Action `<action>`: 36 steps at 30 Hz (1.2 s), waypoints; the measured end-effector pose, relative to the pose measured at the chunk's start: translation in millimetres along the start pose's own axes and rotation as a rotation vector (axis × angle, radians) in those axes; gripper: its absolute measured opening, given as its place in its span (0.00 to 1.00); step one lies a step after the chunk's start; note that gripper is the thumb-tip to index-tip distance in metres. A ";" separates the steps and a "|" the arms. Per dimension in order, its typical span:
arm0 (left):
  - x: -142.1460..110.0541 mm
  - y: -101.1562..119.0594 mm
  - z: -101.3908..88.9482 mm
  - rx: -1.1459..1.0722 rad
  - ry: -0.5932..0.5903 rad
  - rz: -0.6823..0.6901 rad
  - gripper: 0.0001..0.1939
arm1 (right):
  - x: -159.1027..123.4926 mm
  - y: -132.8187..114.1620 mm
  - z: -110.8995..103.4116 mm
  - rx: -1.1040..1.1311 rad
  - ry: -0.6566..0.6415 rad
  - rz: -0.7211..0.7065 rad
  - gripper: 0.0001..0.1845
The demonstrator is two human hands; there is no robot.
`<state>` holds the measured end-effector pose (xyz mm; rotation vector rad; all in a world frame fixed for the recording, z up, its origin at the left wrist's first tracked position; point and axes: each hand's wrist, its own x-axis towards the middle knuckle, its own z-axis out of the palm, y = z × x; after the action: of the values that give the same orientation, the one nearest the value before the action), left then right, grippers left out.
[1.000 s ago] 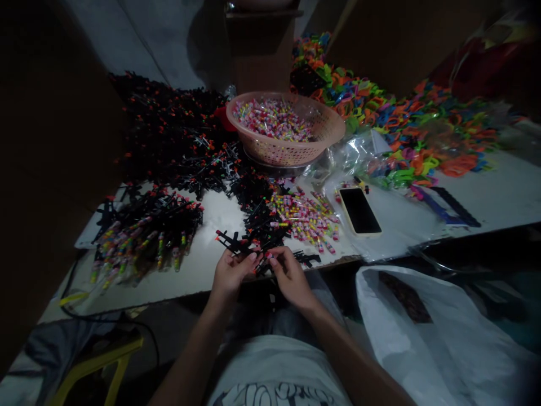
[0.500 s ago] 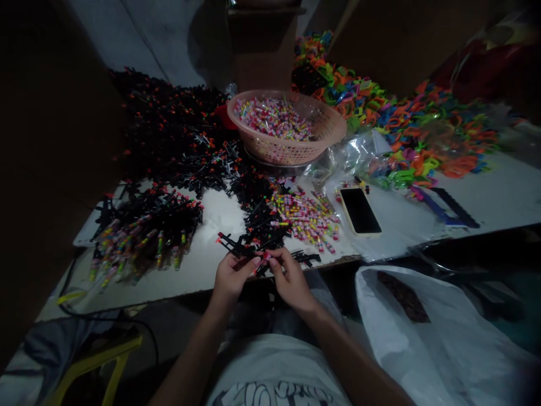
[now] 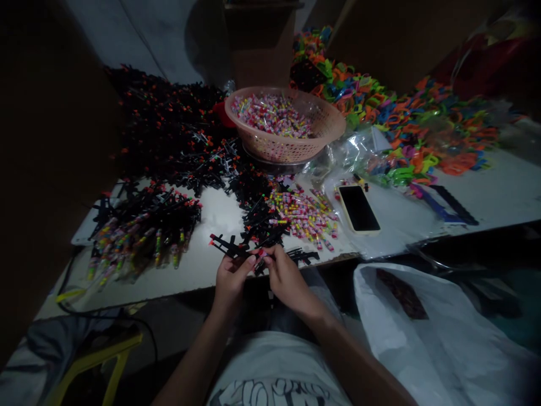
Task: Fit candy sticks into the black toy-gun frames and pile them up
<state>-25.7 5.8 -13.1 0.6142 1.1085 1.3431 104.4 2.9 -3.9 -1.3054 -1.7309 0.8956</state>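
Observation:
At the table's front edge, my left hand (image 3: 231, 277) is closed around a black toy gun (image 3: 230, 246) with a red-orange tip pointing left. My right hand (image 3: 285, 276) pinches a small candy tube (image 3: 262, 253), pink and red, against the gun's rear end. Fingers partly cover where the two meet. Just beyond the hands lie loose black toy guns (image 3: 257, 217) and a heap of small candy tubes (image 3: 302, 217). To the left is a pile of toy guns with candy-filled tubes attached (image 3: 143, 231).
A pink basket (image 3: 287, 148) full of candy tubes stands mid-table. Behind it on the left is a large heap of black toy guns (image 3: 169, 129); colourful plastic pieces (image 3: 406, 129) spread to the right. A phone (image 3: 359, 208) lies right. A white sack (image 3: 393, 332) hangs below the edge.
Both hands have shifted slightly left with the toy gun and candy tube. The right fingers have closed in nearer the left ones. The view has tilted a little.

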 end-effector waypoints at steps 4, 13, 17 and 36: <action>-2.2 2.3 1.8 -0.001 -0.024 0.009 0.20 | -2.9 -2.9 -4.7 0.113 -0.007 0.001 0.05; -5.9 1.2 6.5 0.001 -0.039 0.015 0.16 | -5.8 3.2 -10.3 0.230 -0.061 0.040 0.05; -5.2 2.6 6.6 0.083 -0.040 0.076 0.16 | -5.8 -0.3 -8.6 0.153 -0.002 0.024 0.04; 2.3 8.7 12.3 0.125 0.000 -0.034 0.17 | 0.5 -6.9 -8.0 -0.379 0.021 -0.075 0.12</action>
<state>-19.0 12.5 -1.2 0.6831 1.2041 1.2512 108.6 2.5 5.9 -1.4698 -1.9842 0.5227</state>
